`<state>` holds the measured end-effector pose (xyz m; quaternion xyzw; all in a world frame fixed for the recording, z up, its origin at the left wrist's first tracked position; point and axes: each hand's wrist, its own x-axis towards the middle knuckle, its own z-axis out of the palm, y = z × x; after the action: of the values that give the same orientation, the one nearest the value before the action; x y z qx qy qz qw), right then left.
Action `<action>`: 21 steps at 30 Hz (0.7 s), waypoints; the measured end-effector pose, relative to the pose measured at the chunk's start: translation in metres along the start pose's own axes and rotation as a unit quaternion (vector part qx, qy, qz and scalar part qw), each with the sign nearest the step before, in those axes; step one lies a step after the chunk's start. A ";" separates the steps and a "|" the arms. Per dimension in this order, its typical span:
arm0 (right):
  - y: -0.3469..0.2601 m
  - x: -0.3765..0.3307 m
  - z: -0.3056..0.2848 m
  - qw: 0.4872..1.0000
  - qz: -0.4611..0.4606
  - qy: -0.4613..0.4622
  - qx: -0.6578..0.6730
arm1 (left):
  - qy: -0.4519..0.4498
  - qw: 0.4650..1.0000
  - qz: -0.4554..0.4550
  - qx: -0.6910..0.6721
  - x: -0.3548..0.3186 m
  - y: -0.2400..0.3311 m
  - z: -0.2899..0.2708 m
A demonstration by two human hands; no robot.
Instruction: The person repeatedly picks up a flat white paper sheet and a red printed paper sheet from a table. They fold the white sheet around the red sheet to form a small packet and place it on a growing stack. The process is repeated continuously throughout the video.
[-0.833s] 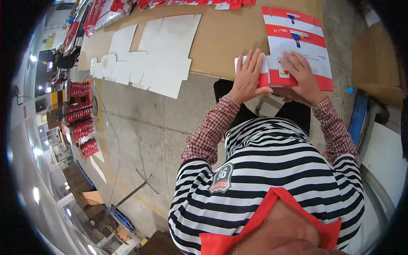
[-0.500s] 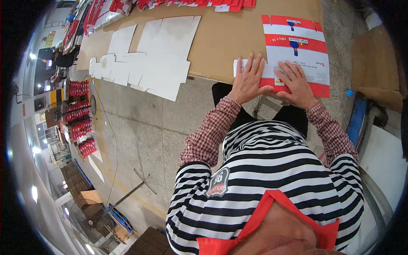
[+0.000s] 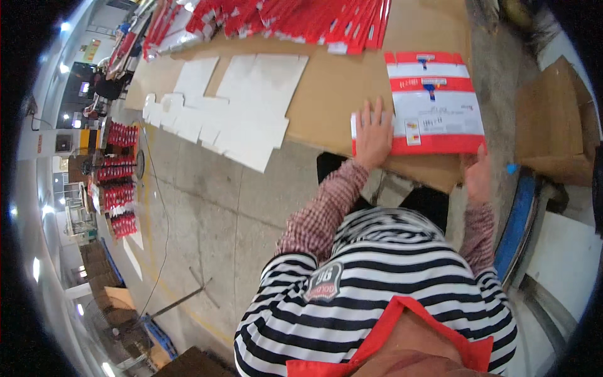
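The left hand (image 3: 373, 133) lies flat with fingers spread on the left edge of a red and white card (image 3: 433, 103), which sits on the brown counter (image 3: 339, 81) in the upper right of the frame. The right hand (image 3: 478, 176) is at the counter's near edge just below the card's lower right corner, and I cannot tell if it grips anything. The card looks flat, so folding seems not done yet, and white sheets (image 3: 245, 107) and a red pile (image 3: 301, 19) wait farther up.
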<state>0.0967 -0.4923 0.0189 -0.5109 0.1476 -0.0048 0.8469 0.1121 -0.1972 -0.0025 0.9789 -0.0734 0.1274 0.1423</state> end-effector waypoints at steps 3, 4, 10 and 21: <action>0.045 -0.015 0.060 0.953 -0.109 -0.039 -0.278 | 0.022 0.977 -0.104 -0.182 -0.007 0.039 0.000; 0.029 -0.043 0.108 0.930 -0.164 -0.093 -0.316 | 0.062 0.960 -0.113 -0.248 -0.011 0.053 0.001; -0.023 0.027 0.017 0.939 0.017 -0.232 -0.251 | 0.216 0.930 -0.128 -0.269 -0.021 0.011 -0.049; -0.005 0.395 0.103 0.899 -0.074 -0.171 -0.396 | 0.141 0.976 -0.137 -0.096 -0.032 -0.064 -0.035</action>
<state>0.5010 -0.4688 -0.0286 -0.8062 -0.0479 0.0790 0.5843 0.0855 -0.1223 0.0047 0.9336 0.0702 0.2354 0.2610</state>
